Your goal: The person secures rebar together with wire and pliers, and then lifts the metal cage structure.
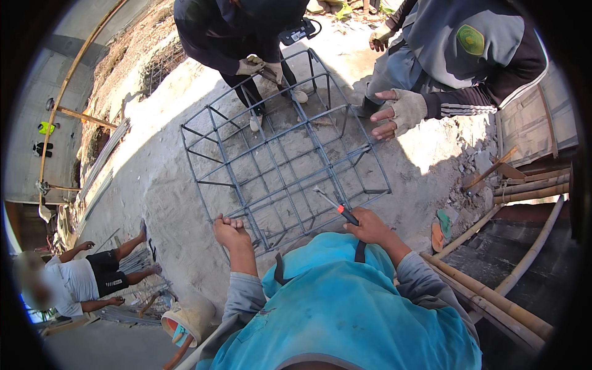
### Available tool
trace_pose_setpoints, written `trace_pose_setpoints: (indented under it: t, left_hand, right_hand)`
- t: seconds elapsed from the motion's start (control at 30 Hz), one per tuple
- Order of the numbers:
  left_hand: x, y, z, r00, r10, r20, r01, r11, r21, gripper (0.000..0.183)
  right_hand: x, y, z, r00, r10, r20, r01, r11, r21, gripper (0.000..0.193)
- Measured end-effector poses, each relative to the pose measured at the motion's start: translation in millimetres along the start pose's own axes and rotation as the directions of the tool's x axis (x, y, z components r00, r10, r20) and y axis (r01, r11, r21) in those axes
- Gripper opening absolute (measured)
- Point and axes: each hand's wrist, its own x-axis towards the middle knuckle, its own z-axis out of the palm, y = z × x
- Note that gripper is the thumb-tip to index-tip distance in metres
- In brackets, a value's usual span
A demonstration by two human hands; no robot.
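Note:
A steel rebar cage [280,176] of crossed bars and bent stirrups stands on the dusty ground in front of me. My left hand [232,233] is closed at its near left corner, fingers curled around the bar there. In my right hand [370,227] is a tie-wire hook [347,214] with a red-and-black handle. Its thin metal shaft points up and left over the near part of the cage, and its tip looks bent. Whether the tip touches a bar, I cannot tell.
Across the cage a person in dark clothes has gloved hands [262,68] at its far side. At the right, another person holds an open gloved hand [401,114] beside it. Bamboo poles [493,296] lie at the lower right. A white bucket [188,320] stands lower left, near a bystander [80,277].

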Motion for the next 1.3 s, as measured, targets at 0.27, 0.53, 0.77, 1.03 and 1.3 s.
trace_pose_setpoints:
  t: [0.27,0.53,0.77,1.03,1.3]
  left_hand:
    - [59,34,-31,0.986,-0.106,0.128,0.07,0.964,0.258,0.015]
    - [88,21,-8,0.904,-0.232,0.359,0.088,0.923,0.374,0.02]
    - [72,3,23,0.785,-0.339,0.519,0.058,0.874,0.483,0.022]
    - [87,-17,13,0.722,-0.42,0.549,0.08,0.84,0.537,0.017]
    - [82,-8,14,0.804,-0.328,0.495,-0.132,0.714,0.688,0.004]
  right_hand:
    - [-77,107,75,0.77,0.597,-0.226,-0.628,0.771,-0.106,0.029]
    - [-211,123,269,0.514,0.845,-0.148,-0.794,0.534,0.291,0.037]
    - [-234,85,349,0.384,0.921,-0.06,-0.749,0.349,0.564,0.039]
    - [-221,7,313,0.204,0.974,-0.101,-0.48,0.19,0.856,0.03]
    - [-206,31,318,0.121,0.981,0.153,0.051,-0.16,0.986,0.02]
